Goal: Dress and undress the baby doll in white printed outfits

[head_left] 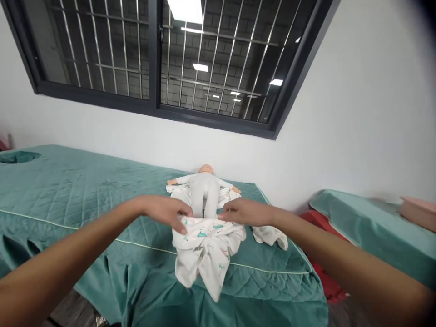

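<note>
A baby doll (205,184) in white clothing lies on its back on the green quilted bed, arms spread, head toward the wall. White cloth (181,194) is spread beneath it. Over the doll's feet, my left hand (168,212) and my right hand (245,211) pinch the waistband of white baby pants (207,236) with a green print, one hand at each side. The legs of the pants hang toward me over the bed's near edge. The doll's feet are hidden behind or inside the waistband; I cannot tell which.
Another white printed garment (270,236) lies to the right of the pants. The bed (85,190) has a face hole (19,156) at far left. A second green-covered bed (368,222) and something red (323,263) are at right. A barred window (153,106) is above.
</note>
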A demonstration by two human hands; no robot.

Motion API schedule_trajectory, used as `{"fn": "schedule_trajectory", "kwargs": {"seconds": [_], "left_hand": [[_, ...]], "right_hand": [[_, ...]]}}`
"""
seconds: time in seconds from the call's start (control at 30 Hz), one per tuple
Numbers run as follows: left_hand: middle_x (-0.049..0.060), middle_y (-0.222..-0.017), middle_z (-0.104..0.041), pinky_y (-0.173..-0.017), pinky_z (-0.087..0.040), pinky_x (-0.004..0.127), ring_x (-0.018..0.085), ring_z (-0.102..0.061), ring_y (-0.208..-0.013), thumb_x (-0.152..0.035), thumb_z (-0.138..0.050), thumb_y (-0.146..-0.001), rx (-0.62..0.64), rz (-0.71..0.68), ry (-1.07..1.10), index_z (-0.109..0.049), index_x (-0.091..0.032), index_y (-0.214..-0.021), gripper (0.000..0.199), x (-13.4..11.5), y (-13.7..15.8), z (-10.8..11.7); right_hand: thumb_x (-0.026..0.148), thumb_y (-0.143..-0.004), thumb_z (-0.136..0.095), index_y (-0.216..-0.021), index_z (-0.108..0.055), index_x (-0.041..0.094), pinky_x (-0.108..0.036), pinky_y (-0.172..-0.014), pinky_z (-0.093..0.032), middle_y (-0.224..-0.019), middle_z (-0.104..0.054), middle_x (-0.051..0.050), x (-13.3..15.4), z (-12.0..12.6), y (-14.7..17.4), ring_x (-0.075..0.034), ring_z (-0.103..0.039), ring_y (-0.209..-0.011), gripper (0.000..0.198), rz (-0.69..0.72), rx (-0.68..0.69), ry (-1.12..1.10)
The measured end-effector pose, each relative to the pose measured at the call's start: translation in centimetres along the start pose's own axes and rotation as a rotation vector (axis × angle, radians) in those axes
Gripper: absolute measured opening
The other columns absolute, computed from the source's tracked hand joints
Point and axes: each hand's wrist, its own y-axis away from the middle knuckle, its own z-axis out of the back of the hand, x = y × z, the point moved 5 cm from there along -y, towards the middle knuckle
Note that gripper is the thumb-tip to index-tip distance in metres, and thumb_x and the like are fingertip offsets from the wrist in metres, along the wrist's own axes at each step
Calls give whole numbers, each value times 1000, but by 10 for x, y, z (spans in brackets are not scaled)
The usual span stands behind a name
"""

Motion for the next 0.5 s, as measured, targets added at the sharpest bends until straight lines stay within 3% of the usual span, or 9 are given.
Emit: {"fn": "schedule_trajectory", "kwargs": {"seconds": [0.03, 0.07, 0.17, 0.27, 0.37, 0.5], "left_hand": [[-4, -66, -66, -52, -44, 25, 19, -62, -59, -46, -81, -50, 141, -27, 10, -69, -27, -68, 29, -13, -4, 5], [-3, -68, -67, -53, -44, 25, 18, -61, -59, -44, -79, -56, 167, -48, -17, -70, -26, -68, 24, -27, -8, 15], [-1, -69, -68, -55, -40, 26, 18, -59, -60, -35, -70, -70, 114, -99, -207, -71, -24, -72, 10, -64, -18, 46], [-1, -68, -67, -59, -39, 26, 18, -59, -60, -23, -65, -73, 24, -170, -304, -72, -24, -78, 9, -94, -24, 62], [-1, -63, -64, -61, -39, 27, 18, -58, -58, -12, -64, -70, -69, -178, -324, -72, -23, -76, 15, -111, -28, 70], [-2, -72, -68, -60, -37, 26, 19, -60, -66, -5, -55, -73, -77, -220, -385, -69, -24, -77, 24, -125, -29, 69]], "right_hand": [[65, -76, -60, -66, -69, 23, -27, -54, -35, -70, -66, -2, 8, 10, 0, -17, -54, -61, 44, 11, -6, 34], [65, -77, -59, -69, -70, 23, -27, -55, -35, -73, -67, -3, 17, 19, 1, -17, -55, -63, 45, 22, -6, 60], [65, -75, -60, -79, -73, 23, -28, -57, -36, -78, -69, -3, 43, 45, 3, -18, -56, -66, 45, 31, 1, 103], [64, -75, -60, -80, -72, 21, -28, -57, -35, -73, -66, -3, 65, 63, 5, -16, -53, -63, 44, 40, 39, 127], [60, -77, -60, -67, -65, 22, -26, -54, -31, -61, -52, 2, 80, 70, 8, -13, -43, -56, 40, 72, 42, 182], [48, -75, -67, -65, -56, 23, -24, -55, -30, -63, -47, 6, 94, 74, 17, -11, -41, -58, 30, 167, -76, 204]]}}
